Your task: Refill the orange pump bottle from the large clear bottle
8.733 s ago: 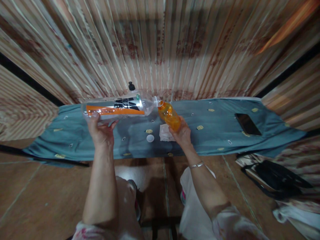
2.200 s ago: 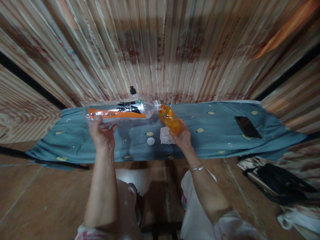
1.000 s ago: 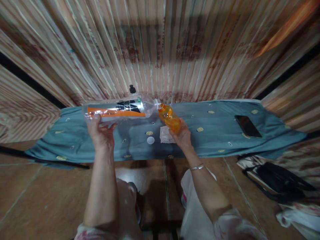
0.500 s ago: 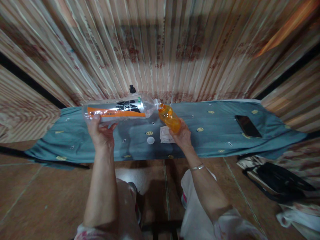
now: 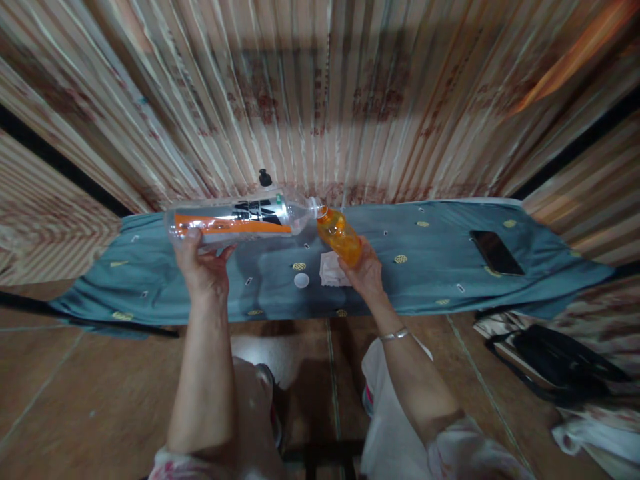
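My left hand (image 5: 204,267) grips the base end of a large clear plastic bottle (image 5: 240,219) with a silver and orange label. The bottle lies nearly level in the air, its mouth to the right. In my right hand (image 5: 367,270) is a small orange bottle (image 5: 340,235), tilted up and to the left. The two mouths meet, or almost meet; I cannot tell whether they touch. Below them on the cloth are a white round cap (image 5: 301,281) and a folded tissue (image 5: 333,271), partly covered by my right hand.
A patterned teal cloth (image 5: 425,287) covers the narrow table. A black phone (image 5: 496,253) lies on its right part. Behind the clear bottle stands a black pump top (image 5: 265,178). Striped curtains (image 5: 320,100) hang close behind, and a black bag (image 5: 565,363) sits low at the right.
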Demonstrator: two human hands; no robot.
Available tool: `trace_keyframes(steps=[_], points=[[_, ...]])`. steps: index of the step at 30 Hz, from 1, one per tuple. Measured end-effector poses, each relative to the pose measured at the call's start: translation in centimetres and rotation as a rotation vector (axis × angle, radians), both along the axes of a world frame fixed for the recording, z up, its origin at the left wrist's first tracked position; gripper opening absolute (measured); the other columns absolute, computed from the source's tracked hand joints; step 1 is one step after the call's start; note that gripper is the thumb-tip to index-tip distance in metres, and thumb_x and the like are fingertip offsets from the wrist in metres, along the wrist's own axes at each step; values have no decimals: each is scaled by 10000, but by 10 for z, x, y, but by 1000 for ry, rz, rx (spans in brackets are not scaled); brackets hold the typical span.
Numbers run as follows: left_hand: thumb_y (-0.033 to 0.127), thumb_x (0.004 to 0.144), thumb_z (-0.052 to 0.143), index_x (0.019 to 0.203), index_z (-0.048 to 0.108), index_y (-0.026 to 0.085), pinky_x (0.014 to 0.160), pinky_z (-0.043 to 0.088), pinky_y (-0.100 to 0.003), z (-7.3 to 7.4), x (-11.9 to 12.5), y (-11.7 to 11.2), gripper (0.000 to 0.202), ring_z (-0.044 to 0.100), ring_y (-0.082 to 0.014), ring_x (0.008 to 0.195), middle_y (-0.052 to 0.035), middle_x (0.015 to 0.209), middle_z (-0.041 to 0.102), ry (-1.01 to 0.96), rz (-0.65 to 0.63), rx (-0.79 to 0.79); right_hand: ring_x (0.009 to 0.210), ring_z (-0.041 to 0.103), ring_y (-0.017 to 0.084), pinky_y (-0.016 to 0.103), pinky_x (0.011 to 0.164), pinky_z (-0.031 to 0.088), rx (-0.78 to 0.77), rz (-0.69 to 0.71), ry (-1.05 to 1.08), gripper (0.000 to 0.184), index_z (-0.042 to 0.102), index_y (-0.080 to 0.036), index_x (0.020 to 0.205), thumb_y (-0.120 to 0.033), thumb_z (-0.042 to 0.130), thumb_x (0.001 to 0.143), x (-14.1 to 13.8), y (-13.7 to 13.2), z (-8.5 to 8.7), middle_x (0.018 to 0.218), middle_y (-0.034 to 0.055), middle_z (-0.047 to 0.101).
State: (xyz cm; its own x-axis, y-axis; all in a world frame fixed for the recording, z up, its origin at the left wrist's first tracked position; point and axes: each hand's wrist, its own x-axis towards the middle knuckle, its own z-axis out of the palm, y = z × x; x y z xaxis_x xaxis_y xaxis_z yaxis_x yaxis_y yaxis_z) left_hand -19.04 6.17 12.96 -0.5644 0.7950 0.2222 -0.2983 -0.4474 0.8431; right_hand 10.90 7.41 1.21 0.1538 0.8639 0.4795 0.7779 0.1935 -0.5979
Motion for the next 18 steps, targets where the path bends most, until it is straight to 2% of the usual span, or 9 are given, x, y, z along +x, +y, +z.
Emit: trace_keyframes(steps=[5, 18], points=[[496, 585, 807, 986, 670, 284, 802, 532, -395, 4, 3, 0, 474, 657, -257, 997, -38, 1135, 718, -41, 23, -21, 1186, 666, 307, 497, 1047, 549, 18, 12, 4, 589, 493, -173, 1354, -309, 686, 814, 0, -1, 1, 1298, 170, 686], [478, 601, 798, 960, 674, 295, 814, 552, -399, 4, 3, -1, 421, 662, -263, 1034, -33, 1147, 709, -27, 0, -10, 1204, 660, 310, 486, 1061, 536, -19, -3, 13, 603, 489, -177, 1362, -318, 676, 806, 0, -1, 2, 1314, 167, 682]])
